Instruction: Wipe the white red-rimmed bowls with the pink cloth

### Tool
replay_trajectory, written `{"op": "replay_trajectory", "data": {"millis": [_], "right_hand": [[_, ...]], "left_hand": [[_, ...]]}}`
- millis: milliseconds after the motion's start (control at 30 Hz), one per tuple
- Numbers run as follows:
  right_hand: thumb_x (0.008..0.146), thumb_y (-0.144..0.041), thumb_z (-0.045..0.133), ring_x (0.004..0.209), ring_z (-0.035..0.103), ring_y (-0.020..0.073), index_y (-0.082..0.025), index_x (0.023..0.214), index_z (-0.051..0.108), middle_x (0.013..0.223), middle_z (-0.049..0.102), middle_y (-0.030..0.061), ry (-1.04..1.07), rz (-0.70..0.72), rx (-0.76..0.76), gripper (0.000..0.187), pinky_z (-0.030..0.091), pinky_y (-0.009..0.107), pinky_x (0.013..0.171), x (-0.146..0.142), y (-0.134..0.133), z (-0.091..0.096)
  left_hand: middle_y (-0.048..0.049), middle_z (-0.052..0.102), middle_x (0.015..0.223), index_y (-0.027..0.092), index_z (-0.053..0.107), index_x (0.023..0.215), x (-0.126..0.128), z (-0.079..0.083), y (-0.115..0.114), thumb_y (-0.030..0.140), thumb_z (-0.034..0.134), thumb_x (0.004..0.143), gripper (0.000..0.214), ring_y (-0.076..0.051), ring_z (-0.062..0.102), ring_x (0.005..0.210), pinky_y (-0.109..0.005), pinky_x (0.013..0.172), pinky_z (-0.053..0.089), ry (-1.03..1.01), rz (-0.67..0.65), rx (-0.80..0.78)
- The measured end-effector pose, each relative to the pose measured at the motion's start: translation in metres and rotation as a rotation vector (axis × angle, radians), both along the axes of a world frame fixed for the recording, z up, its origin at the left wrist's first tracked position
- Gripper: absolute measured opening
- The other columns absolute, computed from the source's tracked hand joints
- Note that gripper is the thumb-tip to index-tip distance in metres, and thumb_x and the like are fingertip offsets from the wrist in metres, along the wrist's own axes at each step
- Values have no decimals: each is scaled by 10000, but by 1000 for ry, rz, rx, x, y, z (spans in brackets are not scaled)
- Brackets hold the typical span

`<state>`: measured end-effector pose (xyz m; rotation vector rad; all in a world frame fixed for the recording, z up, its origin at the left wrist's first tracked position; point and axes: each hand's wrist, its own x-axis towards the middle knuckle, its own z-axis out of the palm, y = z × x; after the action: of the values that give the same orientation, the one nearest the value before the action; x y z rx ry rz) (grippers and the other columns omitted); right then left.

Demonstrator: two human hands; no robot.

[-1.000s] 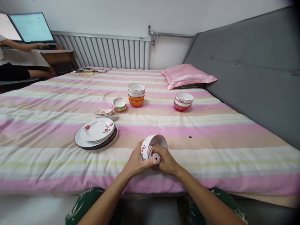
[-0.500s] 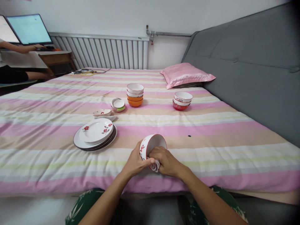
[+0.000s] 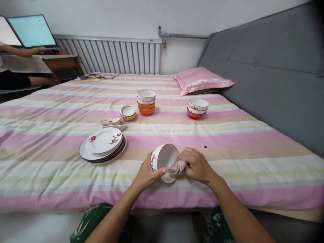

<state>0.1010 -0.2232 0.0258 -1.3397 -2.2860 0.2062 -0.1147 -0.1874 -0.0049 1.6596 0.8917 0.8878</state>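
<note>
My left hand [image 3: 145, 173] grips a white bowl [image 3: 164, 158] with a red rim and red flowers, tilted so its inside faces me. My right hand [image 3: 196, 165] is closed on a small greyish-pink cloth [image 3: 177, 166] pressed against the bowl's inner right side. Both hands hover just above the near edge of the striped bed [image 3: 227, 141].
On the bed lie a stack of flowered plates [image 3: 103, 143], small saucers [image 3: 111, 121], little dishes [image 3: 128, 112], a stack of orange and white bowls [image 3: 146, 102], and a second bowl stack [image 3: 197, 108]. A pink pillow [image 3: 202, 80] is behind. Another person sits at a desk [image 3: 22, 64] far left.
My right hand has moved with the cloth from the bowl's lower left edge across to its right side, and the bowl's inside now shows more openly.
</note>
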Motion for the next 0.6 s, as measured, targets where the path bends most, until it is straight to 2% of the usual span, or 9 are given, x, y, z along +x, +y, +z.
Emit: {"op": "replay_trajectory", "data": {"millis": [133,200,267,367,433,600], "right_hand": [[664,-1,479,746,539,177,-179,785,622,763,643,34,257,-127,389,258,422,309,691,10,5,1],[706,-9,518,805,557,190,-186,885,638,848,643,52,301,-191,576,279,451,327,721,9,5,-1],[744,-23,547,867,567,203,-203,992,637,932,629,69,285,-231,681,320,473,347,758,4,4,-4],[804,-45,541,952,562,212,-225,1092,620,1033,605,87,223,-223,711,349,489,361,813,-10,6,-13],[840,-55,518,990,556,210,-218,1115,623,1065,601,97,163,-193,676,336,491,354,843,-21,9,-20],[881,-79,479,946,552,202,-195,1120,644,1076,626,99,63,-214,589,313,484,339,846,-39,20,-35]], "left_hand": [[-157,538,1286,125,401,1312,1,0,2,560,643,726,769,-297,531,1155,-401,966,427,29,36,-49],[-163,536,1290,116,407,1308,1,0,2,569,626,736,762,-297,531,1159,-400,971,424,35,49,-60],[-165,538,1288,112,408,1307,2,0,2,573,623,735,765,-297,530,1162,-401,975,421,39,62,-54],[-161,538,1292,115,410,1308,2,-1,2,567,632,732,765,-301,529,1164,-404,975,422,46,71,-20],[-157,537,1296,118,413,1309,3,-2,2,556,636,735,755,-303,525,1171,-404,981,418,43,68,11],[-144,526,1316,130,414,1312,2,-2,2,513,641,751,716,-292,497,1210,-402,1021,384,42,59,51]]}}
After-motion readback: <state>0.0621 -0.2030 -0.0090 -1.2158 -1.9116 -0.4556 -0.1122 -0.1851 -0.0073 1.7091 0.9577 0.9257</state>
